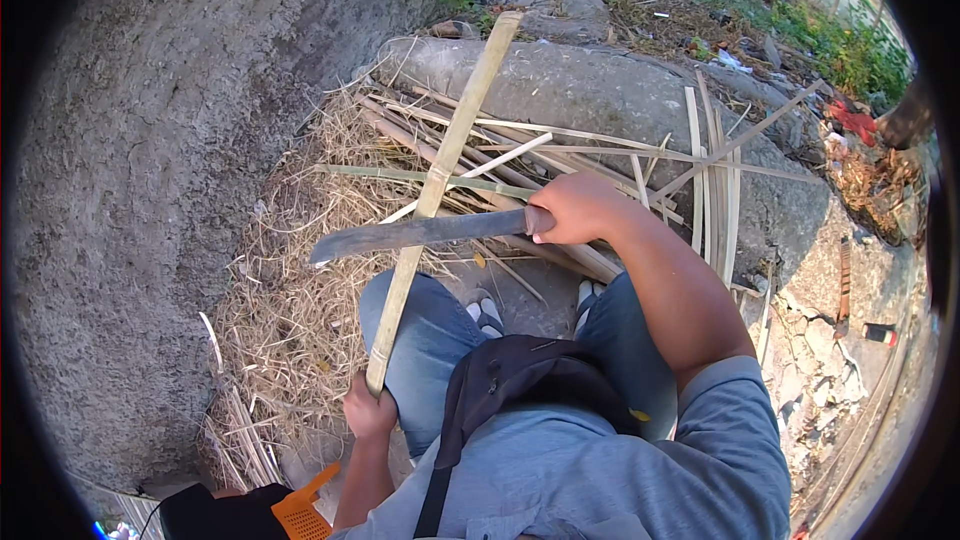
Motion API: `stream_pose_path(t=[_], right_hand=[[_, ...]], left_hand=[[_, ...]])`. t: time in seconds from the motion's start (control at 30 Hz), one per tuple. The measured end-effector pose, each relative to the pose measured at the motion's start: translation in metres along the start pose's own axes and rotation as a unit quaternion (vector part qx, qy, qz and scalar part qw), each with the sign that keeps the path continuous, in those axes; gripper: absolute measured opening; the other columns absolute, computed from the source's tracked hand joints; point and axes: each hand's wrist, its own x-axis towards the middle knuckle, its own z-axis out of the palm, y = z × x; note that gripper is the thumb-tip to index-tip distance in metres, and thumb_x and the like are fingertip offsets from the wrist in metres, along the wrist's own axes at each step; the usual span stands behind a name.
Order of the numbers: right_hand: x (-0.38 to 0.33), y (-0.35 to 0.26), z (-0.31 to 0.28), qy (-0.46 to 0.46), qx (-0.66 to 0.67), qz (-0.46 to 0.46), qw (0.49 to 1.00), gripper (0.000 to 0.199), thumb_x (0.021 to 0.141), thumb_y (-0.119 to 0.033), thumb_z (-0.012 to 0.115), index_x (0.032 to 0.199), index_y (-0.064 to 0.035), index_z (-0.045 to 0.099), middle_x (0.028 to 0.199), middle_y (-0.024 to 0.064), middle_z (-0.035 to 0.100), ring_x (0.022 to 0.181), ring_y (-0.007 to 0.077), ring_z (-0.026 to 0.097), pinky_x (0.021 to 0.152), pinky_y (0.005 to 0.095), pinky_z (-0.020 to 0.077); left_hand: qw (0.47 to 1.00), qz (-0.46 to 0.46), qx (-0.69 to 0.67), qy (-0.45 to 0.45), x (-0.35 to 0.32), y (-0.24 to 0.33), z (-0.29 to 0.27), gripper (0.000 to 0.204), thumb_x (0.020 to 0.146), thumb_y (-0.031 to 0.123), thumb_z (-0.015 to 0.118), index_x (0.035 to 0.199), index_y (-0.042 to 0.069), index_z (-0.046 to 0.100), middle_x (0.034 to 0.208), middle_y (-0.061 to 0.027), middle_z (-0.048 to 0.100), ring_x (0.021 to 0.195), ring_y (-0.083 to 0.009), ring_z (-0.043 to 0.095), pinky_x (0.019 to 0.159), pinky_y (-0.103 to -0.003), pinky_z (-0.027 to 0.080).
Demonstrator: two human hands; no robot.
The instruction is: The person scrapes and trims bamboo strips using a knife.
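In the head view, a long pale split bamboo pole (440, 165) is gripped at its near end by the left hand (368, 410), clenched around it beside the left knee; the pole slants away over a heap of dry straw and thin bamboo strips (560, 155) towards a grey concrete slab (600, 90). A dark-bladed machete with a wooden handle (420, 233) is grasped firmly by the right hand (575, 208), its blade laid across the pole near mid-length. For a clean cut, the blade would best be kept square to the grain, the pole held steady, and the left hand kept well below the edge.
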Motion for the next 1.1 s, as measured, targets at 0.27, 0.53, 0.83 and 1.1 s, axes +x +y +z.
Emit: stream_pose_path(t=[0.27, 0.53, 0.83, 1.1], right_hand=[[0.0012, -0.0022, -0.0019, -0.011, -0.005, 0.005, 1.0, 0.039, 0.077, -0.043, 0.08, 0.1, -0.0129, 0.072, 0.095, 0.0121, 0.073, 0.095, 0.0352, 0.07, 0.081, 0.0485, 0.0541], [0.001, -0.0008, -0.0014, -0.003, -0.007, 0.014, 1.0, 0.037, 0.077, -0.042, 0.08, 0.099, -0.0134, 0.073, 0.094, 0.0118, 0.074, 0.095, 0.0345, 0.07, 0.08, 0.0485, 0.0541], [0.0009, -0.0034, 0.0001, -0.012, 0.009, 0.013, 1.0, 0.036, 0.076, -0.04, 0.081, 0.098, -0.0133, 0.073, 0.094, 0.0119, 0.074, 0.095, 0.0345, 0.07, 0.08, 0.0481, 0.0539], [0.0051, -0.0001, 0.0038, -0.009, 0.013, 0.008, 1.0, 0.035, 0.076, -0.04, 0.081, 0.098, -0.0131, 0.073, 0.095, 0.0123, 0.073, 0.095, 0.0347, 0.07, 0.08, 0.0479, 0.0537]], left_hand=[[1.0, 0.006, 0.009, 0.003, -0.0002, -0.0071, 0.0033, 0.019, 0.073, 0.007, 0.056, 0.091, 0.002, 0.059, 0.074, -0.0267, 0.063, 0.07, -0.0513, 0.062, 0.066, -0.059, 0.049], [1.0, 0.016, -0.004, 0.0, 0.0017, -0.0078, 0.0036, 0.021, 0.073, 0.007, 0.056, 0.092, 0.002, 0.06, 0.072, -0.0271, 0.063, 0.069, -0.0509, 0.062, 0.066, -0.058, 0.05], [1.0, 0.021, -0.013, 0.012, 0.0, -0.0082, 0.0063, 0.021, 0.072, 0.006, 0.054, 0.091, 0.002, 0.06, 0.071, -0.0272, 0.062, 0.068, -0.0511, 0.062, 0.067, -0.058, 0.049], [0.999, 0.022, -0.027, 0.011, 0.003, -0.0056, 0.0059, 0.021, 0.071, 0.006, 0.053, 0.091, 0.001, 0.059, 0.072, -0.0282, 0.062, 0.069, -0.0524, 0.061, 0.066, -0.058, 0.049]])
